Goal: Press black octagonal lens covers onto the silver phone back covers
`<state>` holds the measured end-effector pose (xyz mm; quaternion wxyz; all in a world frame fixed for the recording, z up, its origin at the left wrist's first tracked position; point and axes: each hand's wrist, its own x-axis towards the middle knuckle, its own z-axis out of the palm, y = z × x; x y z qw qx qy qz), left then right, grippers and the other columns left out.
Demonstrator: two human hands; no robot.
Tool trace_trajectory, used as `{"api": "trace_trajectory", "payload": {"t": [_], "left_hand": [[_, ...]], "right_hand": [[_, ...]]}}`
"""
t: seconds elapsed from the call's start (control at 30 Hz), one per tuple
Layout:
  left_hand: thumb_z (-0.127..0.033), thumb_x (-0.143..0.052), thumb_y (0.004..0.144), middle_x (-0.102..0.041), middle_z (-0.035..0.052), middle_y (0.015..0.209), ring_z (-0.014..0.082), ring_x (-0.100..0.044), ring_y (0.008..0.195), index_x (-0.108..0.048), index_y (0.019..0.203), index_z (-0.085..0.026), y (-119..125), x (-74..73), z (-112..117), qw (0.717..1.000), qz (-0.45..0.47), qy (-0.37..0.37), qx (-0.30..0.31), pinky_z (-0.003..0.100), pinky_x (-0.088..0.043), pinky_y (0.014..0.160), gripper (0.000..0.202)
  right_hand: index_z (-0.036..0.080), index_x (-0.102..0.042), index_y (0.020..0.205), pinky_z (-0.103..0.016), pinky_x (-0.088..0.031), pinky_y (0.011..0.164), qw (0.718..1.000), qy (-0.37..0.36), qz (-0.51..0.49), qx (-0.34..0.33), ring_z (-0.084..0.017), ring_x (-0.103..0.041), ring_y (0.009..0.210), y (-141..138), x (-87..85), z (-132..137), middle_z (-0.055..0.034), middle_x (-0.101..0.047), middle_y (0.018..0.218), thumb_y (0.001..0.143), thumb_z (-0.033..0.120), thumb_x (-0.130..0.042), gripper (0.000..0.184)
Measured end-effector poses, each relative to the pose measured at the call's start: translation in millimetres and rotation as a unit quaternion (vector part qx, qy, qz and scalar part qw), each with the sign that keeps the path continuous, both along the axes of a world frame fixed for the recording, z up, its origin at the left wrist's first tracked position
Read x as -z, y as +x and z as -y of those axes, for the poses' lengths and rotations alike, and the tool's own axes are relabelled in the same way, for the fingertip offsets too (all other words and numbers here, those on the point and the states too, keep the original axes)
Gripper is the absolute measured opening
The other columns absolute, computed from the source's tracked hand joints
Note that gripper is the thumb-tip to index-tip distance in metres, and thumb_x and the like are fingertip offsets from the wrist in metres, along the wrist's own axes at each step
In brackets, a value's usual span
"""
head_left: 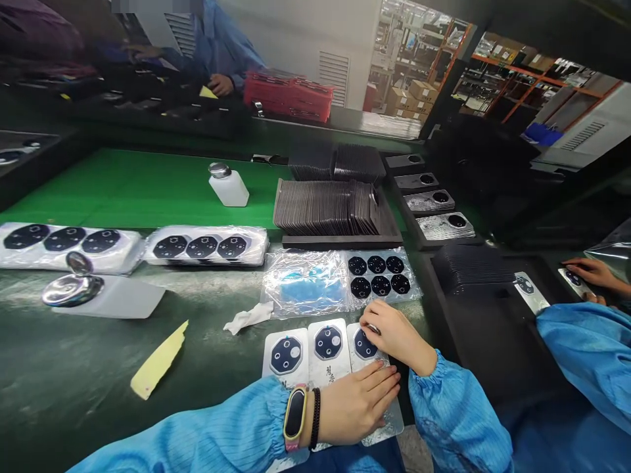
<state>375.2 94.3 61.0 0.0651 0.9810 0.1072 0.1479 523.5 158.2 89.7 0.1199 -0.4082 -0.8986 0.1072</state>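
Observation:
Three pale phone back covers, the left one (287, 355), the middle one (328, 341) and the right one (390, 417), lie side by side at the bench's front edge, each with a dark octagonal camera area. My left hand (357, 401) rests across them, fingers stretched flat on the right cover. At the right cover's octagon (363, 344), the bent fingers of my right hand (398, 334) are closed together; something small and shiny shows by the fingertips, too hidden to name. Just behind is a clear sheet of round black stickers (378, 277), beside a blue film in plastic (313, 286).
A metal-capped bottle (231, 186) stands on the green mat (148, 187); another bottle (118, 295) is at left. Racked dark panels (325, 207) stand behind the stickers. Sticker stacks (207, 246) lie left, near yellow paper (160, 361). A co-worker's hand (599, 272) is at right.

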Motion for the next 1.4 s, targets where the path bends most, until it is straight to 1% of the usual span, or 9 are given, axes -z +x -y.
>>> {"api": "trace_trajectory", "payload": {"t": [0.13,0.27,0.43,0.57,0.67,0.87,1.13,1.27,1.4], "left_hand": [[-0.026,-0.032,0.098,-0.06,0.0163,0.126,0.0243,-0.055,0.121,-0.057,0.123,-0.001,1,1.6,1,1.0,0.009,0.0,-0.002,0.036,-0.042,0.105,0.044],[-0.026,-0.03,0.098,-0.061,0.0163,0.126,0.0244,-0.056,0.121,-0.057,0.123,-0.001,2,3.1,1,1.0,0.017,0.001,-0.004,0.036,-0.042,0.104,0.044],[-0.027,-0.03,0.099,-0.062,0.0147,0.126,0.0228,-0.054,0.123,-0.056,0.124,-0.002,1,5.0,0,1.0,0.017,0.0,-0.01,0.035,-0.039,0.107,0.044],[-0.026,-0.031,0.098,-0.062,0.0172,0.126,0.0246,-0.054,0.123,-0.054,0.125,0.0,1,6.7,0,1.0,0.028,0.0,-0.005,0.038,-0.039,0.108,0.044],[-0.026,-0.031,0.098,-0.062,0.0181,0.125,0.025,-0.054,0.123,-0.055,0.125,0.0,1,6.9,-1,0.999,0.033,-0.001,-0.004,0.038,-0.04,0.107,0.044],[-0.025,-0.033,0.098,-0.061,0.0191,0.125,0.0267,-0.055,0.122,-0.055,0.123,0.002,2,5.9,-2,0.999,0.036,-0.012,0.002,0.039,-0.04,0.107,0.043],[-0.025,-0.032,0.097,-0.063,0.0185,0.123,0.0281,-0.057,0.119,-0.056,0.122,0.003,3,2.3,-4,0.999,0.03,-0.021,0.012,0.038,-0.039,0.108,0.045],[-0.025,-0.031,0.097,-0.064,0.0189,0.122,0.0285,-0.057,0.119,-0.056,0.122,0.003,5,2.3,-5,0.999,0.025,-0.026,0.015,0.039,-0.038,0.107,0.045],[-0.025,-0.035,0.096,-0.064,0.0171,0.122,0.0275,-0.056,0.118,-0.055,0.122,0.002,5,0.0,-7,0.999,0.02,-0.026,0.016,0.039,-0.036,0.108,0.043]], "right_hand": [[0.02,-0.059,0.068,-0.026,-0.043,0.057,0.998,0.045,0.045,-0.005,-0.016,-0.055,0.072,-2,-1.3,1,-0.0018,-0.061,0.074,0.085,0.011,-0.058,0.019],[0.02,-0.059,0.07,-0.028,-0.044,0.058,0.997,0.064,0.051,-0.005,-0.017,-0.054,0.069,0,-1.8,1,-0.0018,-0.061,0.072,0.085,0.01,-0.059,0.018],[0.021,-0.057,0.073,-0.028,-0.043,0.058,0.998,0.049,0.036,0.013,-0.016,-0.054,0.069,3,-1.4,3,-0.0012,-0.06,0.072,0.086,0.008,-0.054,0.018],[0.021,-0.054,0.075,-0.028,-0.044,0.061,0.999,0.033,0.027,0.016,-0.017,-0.052,0.071,2,-1.9,4,-0.0012,-0.059,0.075,0.085,0.009,-0.054,0.015],[0.021,-0.053,0.076,-0.029,-0.045,0.063,0.999,0.039,0.035,0.007,-0.018,-0.051,0.073,1,-1.0,4,-0.0022,-0.058,0.077,0.085,0.009,-0.052,0.015],[0.019,-0.054,0.076,-0.03,-0.043,0.062,0.996,0.073,0.057,-0.005,-0.019,-0.049,0.072,1,5.3,5,-0.0035,-0.056,0.076,0.086,0.006,-0.051,0.017],[0.017,-0.054,0.074,-0.03,-0.04,0.063,0.989,0.141,0.032,0.021,-0.019,-0.046,0.071,-2,16.8,16,-0.0052,-0.056,0.075,0.088,0.001,-0.04,0.026],[0.017,-0.054,0.073,-0.03,-0.037,0.062,0.986,0.161,0.037,0.011,-0.019,-0.045,0.07,-1,18.0,17,-0.0053,-0.056,0.074,0.088,0.0,-0.039,0.027],[0.017,-0.054,0.072,-0.03,-0.036,0.061,0.985,0.169,0.037,-0.003,-0.019,-0.045,0.069,2,15.9,17,-0.0046,-0.056,0.073,0.088,0.002,-0.042,0.024]]}}
